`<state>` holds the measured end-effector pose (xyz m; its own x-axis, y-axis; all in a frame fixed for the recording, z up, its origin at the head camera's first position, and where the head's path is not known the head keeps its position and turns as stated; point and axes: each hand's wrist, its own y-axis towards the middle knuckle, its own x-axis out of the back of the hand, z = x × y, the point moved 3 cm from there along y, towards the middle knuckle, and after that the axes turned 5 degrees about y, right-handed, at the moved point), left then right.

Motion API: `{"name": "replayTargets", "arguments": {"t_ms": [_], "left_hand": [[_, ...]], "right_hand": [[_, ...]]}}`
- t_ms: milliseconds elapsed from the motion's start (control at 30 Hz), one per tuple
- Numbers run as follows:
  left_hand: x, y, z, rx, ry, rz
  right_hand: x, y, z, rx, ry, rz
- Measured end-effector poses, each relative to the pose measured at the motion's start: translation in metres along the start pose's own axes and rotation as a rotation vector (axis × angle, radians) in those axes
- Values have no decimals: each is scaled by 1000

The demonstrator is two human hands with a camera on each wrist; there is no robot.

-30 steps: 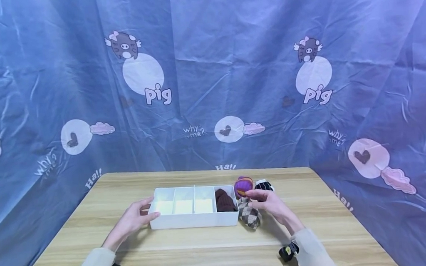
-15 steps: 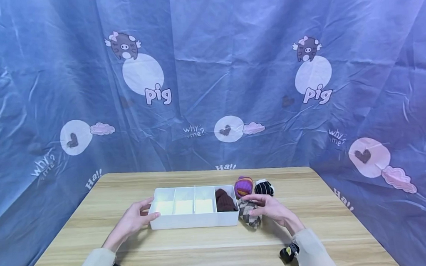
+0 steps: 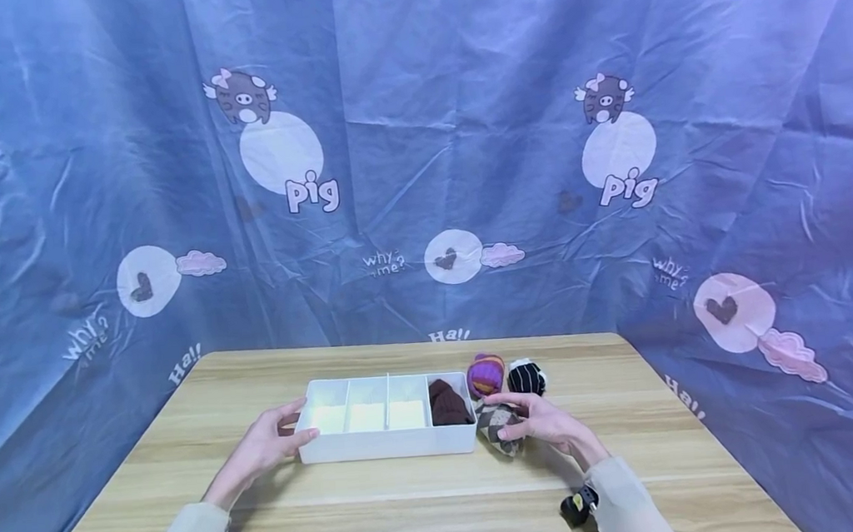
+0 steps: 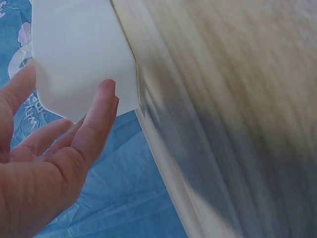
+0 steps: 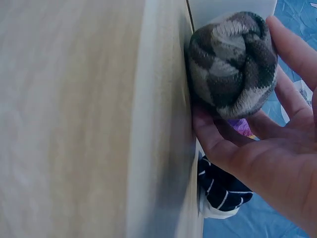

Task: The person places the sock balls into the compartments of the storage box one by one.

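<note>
Right hand [image 3: 547, 423] grip curls round a balled argyle sock [image 3: 497, 424], grey-brown diamond knit, on the desk just beside the white divided box [image 3: 388, 444] near the desk's middle. Left hand [image 3: 267, 444] grip, fingers relaxed, touches the box's left end.

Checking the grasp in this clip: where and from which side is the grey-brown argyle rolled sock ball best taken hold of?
Probably around its round middle, from the right and above. The grey-brown argyle rolled sock ball sits against the white plastic divided box on its left, so that side is blocked. The right hand already cups it from the open side.
</note>
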<state>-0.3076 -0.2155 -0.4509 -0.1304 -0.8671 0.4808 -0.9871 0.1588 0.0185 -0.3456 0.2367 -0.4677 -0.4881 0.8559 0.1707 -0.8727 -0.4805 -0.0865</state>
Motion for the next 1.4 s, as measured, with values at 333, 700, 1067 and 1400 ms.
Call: {"name": "replayTargets", "arguments": {"t_ms": [333,700,1067,1400], "left_hand": [[-2,-1,1,18,-38,15],[0,-1,1,28,-25,14],[0,0,2,23,-42,24],[1,0,-1,2,-39,40]], "right_hand": [[0,1,0,15,-70,19],[0,4,5,40,-176,29],[-1,4,2,10,-115,-30],[3,3,5,28,-28,-109]]}}
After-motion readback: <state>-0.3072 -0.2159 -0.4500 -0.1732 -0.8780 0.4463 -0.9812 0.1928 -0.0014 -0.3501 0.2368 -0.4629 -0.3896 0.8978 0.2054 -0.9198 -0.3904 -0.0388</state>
